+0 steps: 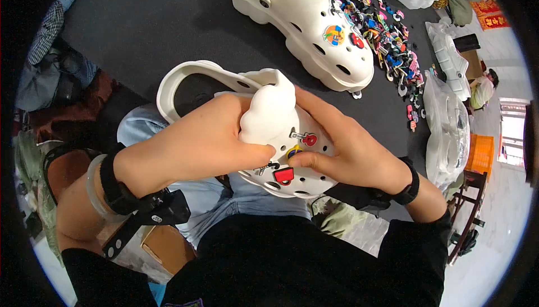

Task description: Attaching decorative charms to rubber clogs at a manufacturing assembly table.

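Note:
A white clog [268, 113] with a thick, bumpy sole is held over my lap, its toe toward me. My left hand [241, 130] grips it, thumb on the upper and the other fingers hidden in the foot opening. Along the clog's right side lie the fingers of my right hand [342, 144], whose thumb presses a yellow-and-blue shoe charm [293, 151]. Around that charm sit a red guitar charm [309, 139], a red bag-shaped charm [284, 176] and a dark charm [266, 168]. Another white clog [306, 18], also bearing charms, lies farther off on the table.
A heap of mixed colourful charms [387, 35] spreads over the black tabletop [163, 21] at the far right. Clear plastic bags with white clogs [446, 122] lie along the right edge. Beyond stand an orange container [481, 154] and a dark wooden stool [469, 200].

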### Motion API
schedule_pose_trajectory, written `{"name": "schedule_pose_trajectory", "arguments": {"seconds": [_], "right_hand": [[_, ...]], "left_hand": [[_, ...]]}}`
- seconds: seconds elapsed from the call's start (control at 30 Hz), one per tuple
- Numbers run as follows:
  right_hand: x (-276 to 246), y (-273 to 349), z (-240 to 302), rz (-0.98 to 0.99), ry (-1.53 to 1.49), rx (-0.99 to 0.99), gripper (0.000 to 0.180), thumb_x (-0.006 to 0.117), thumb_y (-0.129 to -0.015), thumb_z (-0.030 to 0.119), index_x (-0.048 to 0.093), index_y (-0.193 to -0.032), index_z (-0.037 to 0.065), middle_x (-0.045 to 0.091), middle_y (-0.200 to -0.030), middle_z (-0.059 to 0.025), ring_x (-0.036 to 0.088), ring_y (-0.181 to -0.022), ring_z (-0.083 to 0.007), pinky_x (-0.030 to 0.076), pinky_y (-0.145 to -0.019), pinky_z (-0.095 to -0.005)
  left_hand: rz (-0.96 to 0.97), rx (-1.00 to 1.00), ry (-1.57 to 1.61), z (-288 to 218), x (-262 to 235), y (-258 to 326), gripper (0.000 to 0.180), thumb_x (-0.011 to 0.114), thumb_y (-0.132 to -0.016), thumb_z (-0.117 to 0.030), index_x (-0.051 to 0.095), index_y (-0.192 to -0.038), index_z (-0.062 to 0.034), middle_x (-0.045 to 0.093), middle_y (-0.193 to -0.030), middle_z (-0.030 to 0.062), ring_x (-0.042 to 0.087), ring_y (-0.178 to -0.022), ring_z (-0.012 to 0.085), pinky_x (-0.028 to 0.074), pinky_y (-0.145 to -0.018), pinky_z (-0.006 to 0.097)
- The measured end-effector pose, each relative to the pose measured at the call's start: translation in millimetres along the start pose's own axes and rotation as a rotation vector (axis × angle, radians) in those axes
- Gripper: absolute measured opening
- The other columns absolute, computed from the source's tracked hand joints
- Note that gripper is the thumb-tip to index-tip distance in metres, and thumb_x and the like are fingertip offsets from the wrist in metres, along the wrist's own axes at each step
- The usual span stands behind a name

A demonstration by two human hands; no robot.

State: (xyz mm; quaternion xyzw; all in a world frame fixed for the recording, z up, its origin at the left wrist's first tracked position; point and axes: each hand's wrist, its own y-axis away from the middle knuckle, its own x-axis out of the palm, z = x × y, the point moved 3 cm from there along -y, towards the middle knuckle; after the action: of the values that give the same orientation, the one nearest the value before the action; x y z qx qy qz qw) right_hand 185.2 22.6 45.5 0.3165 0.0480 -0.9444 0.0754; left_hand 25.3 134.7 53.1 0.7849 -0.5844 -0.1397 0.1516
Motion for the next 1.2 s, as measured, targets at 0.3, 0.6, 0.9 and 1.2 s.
{"name": "schedule_pose_trajectory", "arguments": {"seconds": [0.3, 0.6, 0.9, 1.2], "right_hand": [[-7, 21, 19, -0.31, 0.127, -0.162, 0.047, 0.087, -0.061, 0.022, 0.059, -0.096, 0.008, 0.053, -0.113, -0.0118, 0.054, -0.11, -0.03, 0.045, -0.091, -0.0406], [-9, 4, 22, -0.26, 0.157, -0.157, 0.023, 0.083, -0.063, 0.013, 0.063, -0.072, 0.006, 0.057, -0.096, -0.008, 0.055, -0.092, -0.0274, 0.044, -0.077, -0.0371], [-4, -9, 15, -0.151, -0.061, -0.042, 0.027, 0.082, -0.066, 0.014, 0.06, -0.079, 0.007, 0.052, -0.103, -0.0102, 0.051, -0.096, -0.0284, 0.044, -0.081, -0.0364], [6, 8, 25, -0.191, 0.079, -0.21, 0.026, 0.079, -0.062, 0.008, 0.059, -0.079, 0.009, 0.054, -0.106, -0.0081, 0.052, -0.103, -0.0299, 0.042, -0.087, -0.0403]], "left_hand": [[0.065, -0.186, -0.086, 3, -4, -3, 0.041, 0.073, -0.076, -0.011, 0.06, -0.113, 0.0023, 0.068, -0.099, 0.0081, 0.064, -0.088, 0.0121, 0.052, -0.077, 0.027], [0.05, -0.104, -0.012, 2, -3, -4, 0.038, 0.072, -0.076, -0.012, 0.062, -0.11, 0.0001, 0.068, -0.098, 0.006, 0.063, -0.087, 0.0109, 0.051, -0.076, 0.028], [0.096, -0.12, -0.048, 1, -5, -4, 0.039, 0.072, -0.072, -0.011, 0.062, -0.108, -0.0021, 0.067, -0.096, 0.0046, 0.063, -0.085, 0.0105, 0.051, -0.075, 0.026], [0.045, -0.113, 0.047, -3, -1, 4, 0.043, 0.067, -0.07, -0.012, 0.062, -0.11, 0.0033, 0.068, -0.097, 0.0117, 0.065, -0.088, 0.0169, 0.05, -0.076, 0.029]]}}
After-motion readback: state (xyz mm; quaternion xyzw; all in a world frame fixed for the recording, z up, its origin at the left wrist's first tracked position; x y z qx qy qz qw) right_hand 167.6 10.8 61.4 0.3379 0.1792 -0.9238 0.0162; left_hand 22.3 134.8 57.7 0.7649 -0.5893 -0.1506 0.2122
